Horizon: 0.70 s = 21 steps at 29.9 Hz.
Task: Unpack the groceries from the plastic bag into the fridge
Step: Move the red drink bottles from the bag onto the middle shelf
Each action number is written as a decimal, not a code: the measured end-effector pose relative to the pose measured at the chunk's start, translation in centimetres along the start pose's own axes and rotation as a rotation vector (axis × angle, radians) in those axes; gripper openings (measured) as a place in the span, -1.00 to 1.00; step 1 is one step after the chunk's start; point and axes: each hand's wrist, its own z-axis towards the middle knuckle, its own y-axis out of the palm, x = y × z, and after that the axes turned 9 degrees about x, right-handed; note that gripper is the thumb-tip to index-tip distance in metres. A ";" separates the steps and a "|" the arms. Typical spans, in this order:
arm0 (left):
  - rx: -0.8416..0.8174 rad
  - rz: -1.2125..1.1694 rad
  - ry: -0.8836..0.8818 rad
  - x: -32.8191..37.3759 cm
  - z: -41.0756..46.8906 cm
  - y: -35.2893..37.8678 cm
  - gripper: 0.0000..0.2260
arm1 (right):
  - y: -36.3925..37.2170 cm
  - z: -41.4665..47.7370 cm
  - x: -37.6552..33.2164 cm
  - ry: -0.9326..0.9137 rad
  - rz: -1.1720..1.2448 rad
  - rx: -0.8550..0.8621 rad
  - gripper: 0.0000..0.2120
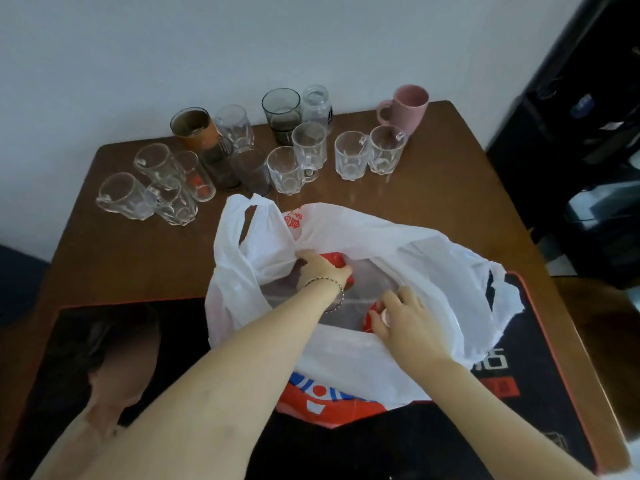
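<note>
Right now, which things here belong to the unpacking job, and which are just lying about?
Job: bag; left hand gripping a red item; right hand gripping a capped item, both inside the bag.
Lying about: glasses; pink mug; mat; table.

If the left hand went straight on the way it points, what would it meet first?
Left hand meets the red pack at its fingers, inside the bag; depth is unclear.

Counted on the surface (433,188): about fourteen glass vessels (351,154), some overlapping; one pink mug (407,105); one plastic bag (415,251); one dark mat (311,455). Two red-topped items (371,320) were noted inside the bag. Two hands were recorded: left hand (320,268), right hand (408,317).
</note>
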 end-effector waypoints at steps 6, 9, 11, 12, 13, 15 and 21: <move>-0.092 -0.087 0.000 -2.8 -1.9 -0.5 -0.12 | 0.4 0.0 0.3 -0.024 0.057 0.054 -0.80; -0.167 -0.098 0.022 -6.1 -4.1 -1.3 -0.18 | 0.5 0.0 0.2 -0.097 0.043 0.131 -0.87; -0.216 -0.026 0.087 -8.7 -4.9 -1.5 -0.31 | 0.4 -0.3 0.4 -0.133 0.031 0.125 -0.90; -0.242 0.044 0.130 -9.7 -5.0 -1.5 -0.34 | 0.3 -0.5 0.5 -0.134 0.027 0.092 -0.90; -0.270 0.135 0.177 -10.3 -5.1 -1.6 -0.32 | 0.4 -0.7 0.6 -0.165 0.021 0.079 -0.92; -0.253 0.361 0.290 -10.6 -5.1 -1.6 -0.29 | 0.8 -1.2 0.8 -0.234 -0.003 0.095 -0.93; -0.115 0.312 0.424 -8.6 -5.3 -0.3 -0.48 | 1.8 -1.2 0.5 -0.119 0.101 0.175 -0.94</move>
